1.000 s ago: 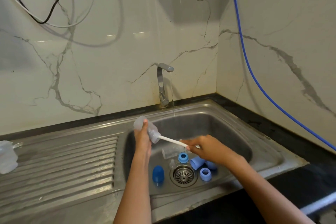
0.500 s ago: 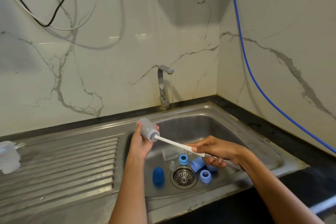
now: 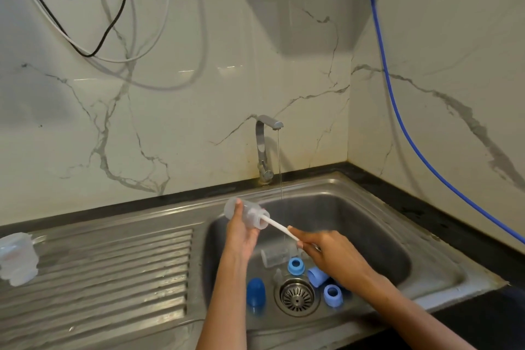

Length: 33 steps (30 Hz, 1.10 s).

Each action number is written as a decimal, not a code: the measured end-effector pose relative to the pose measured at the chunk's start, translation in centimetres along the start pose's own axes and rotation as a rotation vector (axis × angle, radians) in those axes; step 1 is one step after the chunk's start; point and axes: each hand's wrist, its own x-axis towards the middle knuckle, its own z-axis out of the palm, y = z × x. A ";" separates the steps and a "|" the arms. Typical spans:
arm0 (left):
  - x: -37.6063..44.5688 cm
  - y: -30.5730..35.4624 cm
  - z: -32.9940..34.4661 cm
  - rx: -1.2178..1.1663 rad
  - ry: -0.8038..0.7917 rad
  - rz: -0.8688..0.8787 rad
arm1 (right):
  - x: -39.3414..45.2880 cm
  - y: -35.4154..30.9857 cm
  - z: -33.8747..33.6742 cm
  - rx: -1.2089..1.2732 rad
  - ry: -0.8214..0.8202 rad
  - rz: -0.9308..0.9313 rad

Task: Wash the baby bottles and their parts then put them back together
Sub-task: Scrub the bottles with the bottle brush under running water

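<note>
Our left hand (image 3: 241,233) is wrapped round a clear baby bottle (image 3: 247,214), held sideways above the left edge of the sink basin (image 3: 369,224), mouth pointing right. Our right hand (image 3: 326,254) pinches the white handle of a bottle brush (image 3: 279,227); the head of the brush sits inside the bottle's neck, bristles too hazy to make out.

Step in hand, as we judge it: scrubbing the inside of the first bottle. Early in the task, since nothing in the basin looks reassembled. The next move calls for working the brush along the bottle's length while the left grip stops the wet plastic from slipping or turning, then carrying the bottle right, under the thin stream from the tap (image 3: 265,148), to rinse.

The bottle is translucent, cloudy and short-bodied, with a wide mouth and no ring or teat on it.

Further out, on the basin floor: a second clear bottle (image 3: 277,256) lying on its side just below our hands; a blue ring (image 3: 295,266) beside it; a dark blue cap (image 3: 255,291) left of the drain strainer (image 3: 297,297); a pale blue cap (image 3: 316,277) and another blue ring (image 3: 331,295) to the right. A small clear piece near the strainer may be a teat; we cannot tell. On the draining board (image 3: 113,278), far left, sits a clear plastic container (image 3: 18,258).
</note>
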 end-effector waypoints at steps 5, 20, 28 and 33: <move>0.0 1.0 -1.0 -0.009 -0.049 -0.100 | -0.1 1.5 -1.8 0.191 -0.114 -0.072; 0.9 0.5 -0.8 0.202 0.026 -0.006 | 0.0 -0.8 0.7 -0.468 -0.014 0.012; 0.4 0.7 -2.0 0.373 -0.038 -0.014 | -0.2 0.6 -3.6 0.627 -0.447 0.345; 0.8 2.1 -2.2 0.175 -0.042 -0.094 | -0.1 1.4 -5.3 0.825 -0.671 0.388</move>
